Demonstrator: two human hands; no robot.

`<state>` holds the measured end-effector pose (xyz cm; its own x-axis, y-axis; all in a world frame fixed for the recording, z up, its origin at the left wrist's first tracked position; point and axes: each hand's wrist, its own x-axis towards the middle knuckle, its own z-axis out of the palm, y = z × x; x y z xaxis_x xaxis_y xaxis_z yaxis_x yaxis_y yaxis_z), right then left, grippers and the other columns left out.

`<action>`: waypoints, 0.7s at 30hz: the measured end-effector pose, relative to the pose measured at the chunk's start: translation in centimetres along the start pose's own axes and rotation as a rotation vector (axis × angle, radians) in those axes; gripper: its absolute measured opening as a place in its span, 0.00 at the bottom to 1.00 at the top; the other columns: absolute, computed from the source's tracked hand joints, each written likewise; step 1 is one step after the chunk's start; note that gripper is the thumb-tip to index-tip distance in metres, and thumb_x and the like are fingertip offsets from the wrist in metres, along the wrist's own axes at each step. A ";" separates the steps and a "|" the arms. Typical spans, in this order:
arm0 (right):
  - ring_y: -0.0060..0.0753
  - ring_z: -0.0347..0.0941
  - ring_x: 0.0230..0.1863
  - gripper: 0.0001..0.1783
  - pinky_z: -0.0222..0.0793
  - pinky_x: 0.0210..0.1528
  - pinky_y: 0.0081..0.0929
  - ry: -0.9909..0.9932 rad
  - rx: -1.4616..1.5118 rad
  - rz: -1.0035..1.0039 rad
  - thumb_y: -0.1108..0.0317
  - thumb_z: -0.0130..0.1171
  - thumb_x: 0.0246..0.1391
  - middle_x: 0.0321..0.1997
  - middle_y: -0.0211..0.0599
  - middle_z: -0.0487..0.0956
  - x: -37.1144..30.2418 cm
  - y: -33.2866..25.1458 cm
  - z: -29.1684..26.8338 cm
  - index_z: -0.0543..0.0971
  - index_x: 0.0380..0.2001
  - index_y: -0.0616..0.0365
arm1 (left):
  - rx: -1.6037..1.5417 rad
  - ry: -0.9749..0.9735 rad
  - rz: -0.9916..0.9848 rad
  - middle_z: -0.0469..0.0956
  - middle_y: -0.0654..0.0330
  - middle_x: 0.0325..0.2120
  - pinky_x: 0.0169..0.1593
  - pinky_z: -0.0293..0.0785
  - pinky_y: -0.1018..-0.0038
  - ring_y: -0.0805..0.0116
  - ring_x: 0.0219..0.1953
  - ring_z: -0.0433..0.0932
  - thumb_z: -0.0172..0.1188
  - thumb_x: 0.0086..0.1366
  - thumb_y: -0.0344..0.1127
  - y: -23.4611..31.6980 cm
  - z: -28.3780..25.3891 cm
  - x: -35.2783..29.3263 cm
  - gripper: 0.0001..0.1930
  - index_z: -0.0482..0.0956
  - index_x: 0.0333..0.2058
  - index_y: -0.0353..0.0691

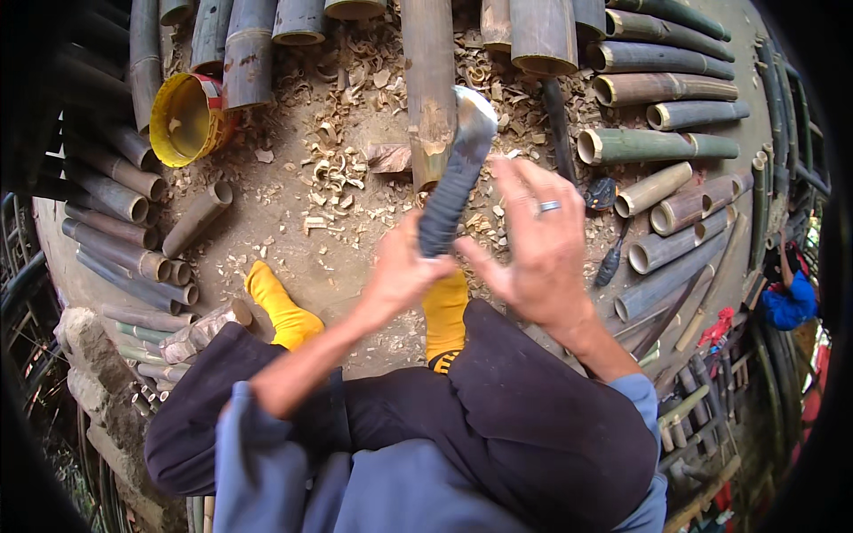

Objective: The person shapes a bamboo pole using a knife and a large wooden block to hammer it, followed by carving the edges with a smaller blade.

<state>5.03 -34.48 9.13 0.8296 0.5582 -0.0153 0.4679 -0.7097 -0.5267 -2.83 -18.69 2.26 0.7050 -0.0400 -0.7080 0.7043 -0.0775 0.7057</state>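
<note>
Tool location: the wrapped-handle metal tool (457, 178) is in my left hand (402, 269), in front of my body and above the ground, between my two hands.

Orientation: the long axis runs steeply from my left fist to the metal end, leaning a little to the right. The metal end points away from me; the lower end of the handle sits at my fist. In this view the upper part overlaps the right edge of a thick bamboo pole (428, 71), whose own length runs nearly straight away from me.

Appearance: the handle is black and ridged crosswise, as if bound in strip. The end section is bare grey metal with a brownish stain, widening to a bright, slanted tip. Motion blur hides the exact shape of its edge.

Left fingers: closed around the lower handle.

Right hand (542, 244): open and empty, fingers loosely spread and slightly bent, thumb extended toward the lower handle. I cannot tell whether the thumb touches it. One finger carries a silver ring (549, 206).

Surroundings: pale wood shavings (342, 169) cover the ground around the pole. A yellow bucket (185, 120) lies tilted at far left, its mouth toward me. My yellow socks (444, 311) show below the tool and to its left.
</note>
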 end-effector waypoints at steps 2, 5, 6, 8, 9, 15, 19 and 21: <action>0.48 0.68 0.48 0.31 0.61 0.52 0.44 -0.078 0.003 -0.227 0.63 0.59 0.44 0.46 0.51 0.71 1.3 -2.0 2.1 0.68 0.52 0.62 | 0.583 -0.082 0.099 0.77 0.53 0.23 0.32 0.76 0.67 0.60 0.24 0.78 0.63 0.40 0.34 1.3 -6.0 -0.3 0.26 0.70 0.42 0.32; 0.47 0.71 0.42 0.23 0.67 0.45 0.41 -0.235 0.173 -0.379 0.71 0.54 0.45 0.41 0.50 0.72 -0.4 -2.4 9.6 0.69 0.48 0.62 | 1.023 -0.407 0.113 0.77 0.48 0.23 0.31 0.77 0.65 0.55 0.26 0.79 0.64 0.39 0.37 4.0 -10.8 -1.2 0.24 0.71 0.38 0.33; 0.48 0.71 0.41 0.24 0.67 0.43 0.41 -0.206 0.245 -0.328 0.71 0.55 0.45 0.40 0.50 0.72 -0.1 -2.5 10.9 0.68 0.48 0.62 | 1.158 -0.422 0.131 0.77 0.49 0.22 0.31 0.77 0.65 0.55 0.25 0.79 0.64 0.40 0.36 5.3 -11.2 -0.9 0.22 0.71 0.36 0.34; 0.50 0.72 0.39 0.25 0.69 0.40 0.40 -0.147 0.393 -0.222 0.71 0.55 0.45 0.37 0.50 0.72 0.8 -3.0 12.9 0.66 0.49 0.62 | 1.430 -0.453 0.162 0.77 0.50 0.22 0.31 0.77 0.65 0.55 0.25 0.79 0.64 0.41 0.35 7.0 -12.0 0.9 0.18 0.72 0.32 0.35; 0.56 0.72 0.38 0.26 0.70 0.38 0.45 -0.143 0.559 -0.106 0.72 0.56 0.45 0.36 0.55 0.72 2.0 -3.2 13.4 0.62 0.49 0.64 | 1.473 -0.349 0.621 0.77 0.52 0.22 0.30 0.77 0.64 0.55 0.25 0.79 0.64 0.41 0.34 6.9 -13.1 2.5 0.16 0.71 0.30 0.36; 0.56 0.75 0.27 0.19 0.70 0.27 0.46 -0.608 0.629 -0.029 0.73 0.56 0.48 0.25 0.50 0.74 5.7 -1.2 13.6 0.62 0.42 0.60 | 1.165 -0.641 -0.017 0.80 0.49 0.23 0.35 0.78 0.64 0.57 0.26 0.80 0.67 0.40 0.35 5.1 -15.0 7.9 0.15 0.80 0.29 0.36; 0.45 0.75 0.18 0.14 0.69 0.16 0.41 -0.972 0.470 -0.412 0.72 0.53 0.50 0.15 0.39 0.74 5.0 -0.6 13.1 0.64 0.40 0.57 | 0.670 -0.276 -0.258 0.78 0.54 0.20 0.32 0.74 0.70 0.66 0.23 0.78 0.66 0.41 0.33 -2.0 -10.4 -1.0 0.16 0.78 0.30 0.31; 0.41 0.75 0.16 0.11 0.67 0.12 0.38 -0.945 0.351 -0.690 0.71 0.53 0.51 0.14 0.36 0.74 3.2 0.5 13.2 0.66 0.38 0.56 | 0.515 -0.086 -0.300 0.78 0.52 0.19 0.30 0.74 0.70 0.66 0.21 0.77 0.65 0.43 0.33 -3.9 -5.4 -4.8 0.16 0.77 0.31 0.30</action>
<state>3.90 -27.39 -2.39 -0.1768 0.9683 -0.1764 0.4936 -0.0678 -0.8670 -8.49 -12.86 3.04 0.4575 -0.0201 -0.8890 0.7256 -0.5695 0.3863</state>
